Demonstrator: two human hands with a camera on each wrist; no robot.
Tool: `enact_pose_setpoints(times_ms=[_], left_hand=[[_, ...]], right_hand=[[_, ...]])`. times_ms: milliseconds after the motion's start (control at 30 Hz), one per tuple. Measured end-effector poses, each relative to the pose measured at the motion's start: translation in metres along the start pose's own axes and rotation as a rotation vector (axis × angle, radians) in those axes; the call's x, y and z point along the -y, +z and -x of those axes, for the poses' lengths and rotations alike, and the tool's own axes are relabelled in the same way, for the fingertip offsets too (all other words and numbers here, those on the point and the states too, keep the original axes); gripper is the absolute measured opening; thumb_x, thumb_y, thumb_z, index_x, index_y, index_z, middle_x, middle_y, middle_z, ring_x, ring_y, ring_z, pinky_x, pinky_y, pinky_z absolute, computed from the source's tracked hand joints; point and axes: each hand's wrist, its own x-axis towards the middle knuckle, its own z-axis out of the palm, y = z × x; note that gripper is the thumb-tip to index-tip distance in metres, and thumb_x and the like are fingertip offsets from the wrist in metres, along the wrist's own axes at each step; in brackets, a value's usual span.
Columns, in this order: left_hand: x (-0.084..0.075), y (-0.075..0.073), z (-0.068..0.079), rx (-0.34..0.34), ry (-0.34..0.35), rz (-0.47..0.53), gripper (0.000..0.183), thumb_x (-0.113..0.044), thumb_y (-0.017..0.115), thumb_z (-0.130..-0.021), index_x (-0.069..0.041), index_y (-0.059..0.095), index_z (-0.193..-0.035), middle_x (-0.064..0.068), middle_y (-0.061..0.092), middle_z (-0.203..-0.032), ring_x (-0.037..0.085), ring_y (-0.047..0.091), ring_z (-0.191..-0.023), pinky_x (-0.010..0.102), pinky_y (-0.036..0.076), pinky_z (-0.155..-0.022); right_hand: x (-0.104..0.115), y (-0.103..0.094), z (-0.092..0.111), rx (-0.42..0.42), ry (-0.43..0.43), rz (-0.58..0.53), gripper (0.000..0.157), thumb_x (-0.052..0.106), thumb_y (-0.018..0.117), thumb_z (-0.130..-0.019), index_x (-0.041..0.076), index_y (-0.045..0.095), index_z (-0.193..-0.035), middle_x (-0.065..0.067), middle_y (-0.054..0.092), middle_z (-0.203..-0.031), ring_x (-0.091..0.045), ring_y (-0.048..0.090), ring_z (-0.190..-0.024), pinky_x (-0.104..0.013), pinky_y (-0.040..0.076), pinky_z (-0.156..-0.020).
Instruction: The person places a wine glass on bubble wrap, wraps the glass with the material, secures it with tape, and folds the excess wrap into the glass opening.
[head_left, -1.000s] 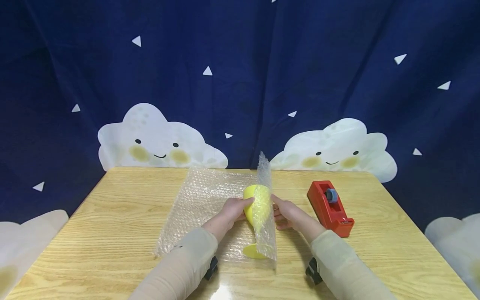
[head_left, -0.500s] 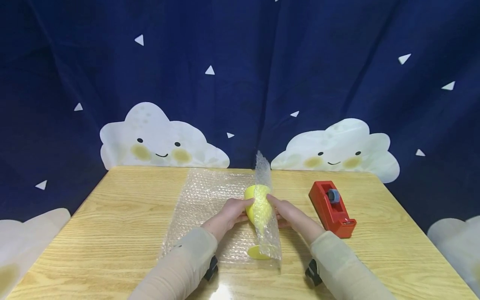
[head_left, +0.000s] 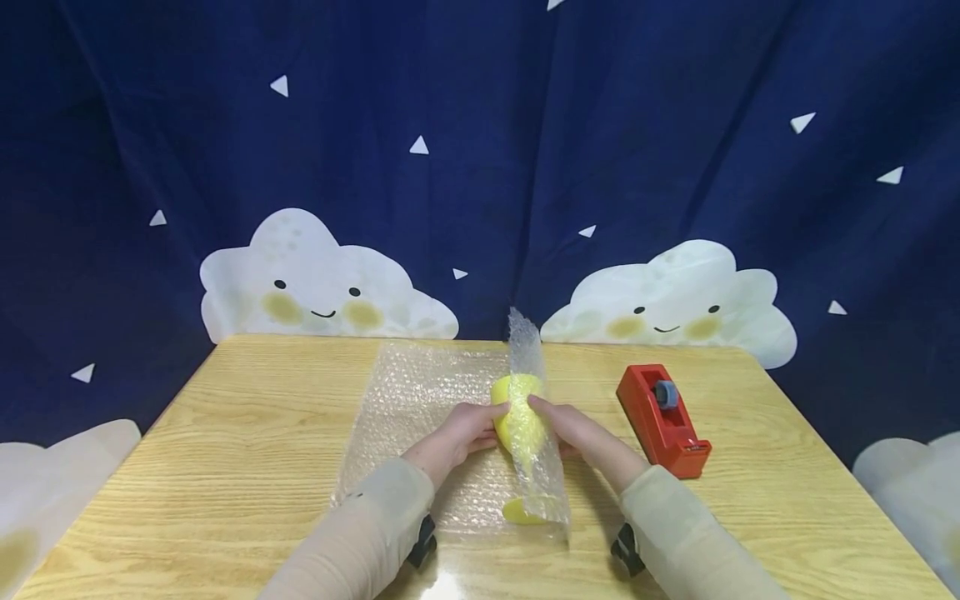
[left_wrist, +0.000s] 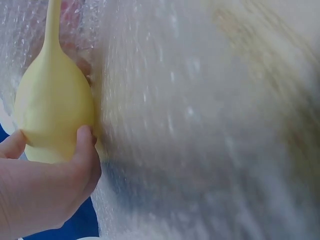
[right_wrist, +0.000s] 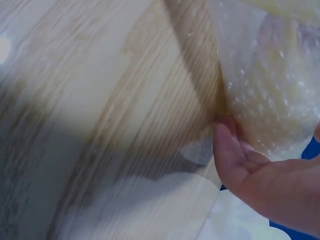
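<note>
A yellow goblet (head_left: 501, 429) lies on the desk (head_left: 247, 433), slightly right of the middle, its rim toward the far edge and its foot toward the near edge. The left hand (head_left: 467, 427) grips the bowl; the left wrist view shows thumb and fingertips on bare yellow and the uncovered stem, while the foot appears only from the head. The right hand (head_left: 573, 427) grasps the bowl through bubble wrap (head_left: 420, 417); its wrist view shows fingers curled under that covered side. The sheet reaches almost to the far edge. Only the head view catches the red tape dispenser (head_left: 660, 425), nearer the right edge.
</note>
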Motion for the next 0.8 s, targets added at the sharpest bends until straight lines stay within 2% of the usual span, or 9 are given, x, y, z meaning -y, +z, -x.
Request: enact_pose_setpoints(times_ms=[133, 300, 433, 533, 667, 800], left_hand=[[-0.0016, 0.0000, 0.0001, 0.019, -0.017, 0.023, 0.047, -0.024, 0.061, -0.089, 0.011, 0.052, -0.119, 0.020, 0.064, -0.107, 0.015, 0.058, -0.079, 0.033, 0.052, -0.088], [-0.0058, -0.0023, -0.0019, 0.044, -0.058, 0.064, 0.053, -0.027, 0.054, -0.088, 0.010, 0.047, -0.125, 0.021, 0.059, -0.109, 0.020, 0.059, -0.086, 0.033, 0.052, -0.089], [-0.0093, -0.0027, -0.0007, 0.055, -0.061, 0.046, 0.064, -0.040, 0.053, -0.088, 0.010, 0.045, -0.127, 0.022, 0.058, -0.112, 0.022, 0.059, -0.091, 0.034, 0.051, -0.089], [-0.0089, -0.0015, 0.0007, 0.036, -0.051, -0.008, 0.064, -0.043, 0.059, -0.086, 0.009, 0.051, -0.123, 0.017, 0.062, -0.105, 0.018, 0.061, -0.086, 0.032, 0.053, -0.087], [-0.0063, -0.0010, 0.0003, 0.002, -0.041, -0.046, 0.053, -0.037, 0.065, -0.086, 0.007, 0.056, -0.114, 0.008, 0.064, -0.090, 0.012, 0.059, -0.075, 0.028, 0.054, -0.081], [-0.0049, -0.0012, -0.0013, 0.007, -0.033, -0.029, 0.049, -0.033, 0.065, -0.086, 0.007, 0.057, -0.113, 0.005, 0.063, -0.085, 0.011, 0.058, -0.072, 0.026, 0.055, -0.078]], right_hand=[[0.0015, -0.0027, 0.0009, -0.010, -0.004, 0.039, 0.086, 0.065, 0.039, -0.088, -0.013, 0.050, -0.123, -0.022, 0.063, -0.109, -0.025, 0.066, -0.086, -0.037, 0.056, -0.075], [0.0065, 0.0017, 0.0039, -0.080, 0.033, 0.068, 0.076, 0.055, 0.042, -0.090, -0.013, 0.049, -0.125, -0.024, 0.058, -0.118, -0.027, 0.064, -0.089, -0.038, 0.055, -0.074], [0.0082, 0.0038, 0.0046, -0.103, 0.036, 0.096, 0.074, 0.051, 0.041, -0.092, -0.014, 0.047, -0.126, -0.025, 0.056, -0.121, -0.025, 0.061, -0.087, -0.037, 0.054, -0.071], [0.0077, 0.0045, 0.0036, -0.112, 0.036, 0.107, 0.072, 0.050, 0.041, -0.093, -0.014, 0.048, -0.124, -0.023, 0.056, -0.118, -0.022, 0.060, -0.083, -0.032, 0.052, -0.068], [0.0070, 0.0056, 0.0014, -0.119, 0.037, 0.120, 0.071, 0.050, 0.042, -0.092, -0.013, 0.049, -0.124, -0.022, 0.057, -0.117, -0.021, 0.058, -0.083, -0.028, 0.049, -0.065], [0.0076, 0.0046, 0.0013, -0.109, 0.041, 0.122, 0.072, 0.050, 0.042, -0.092, -0.014, 0.046, -0.126, -0.025, 0.054, -0.124, -0.025, 0.059, -0.093, -0.034, 0.052, -0.074]])
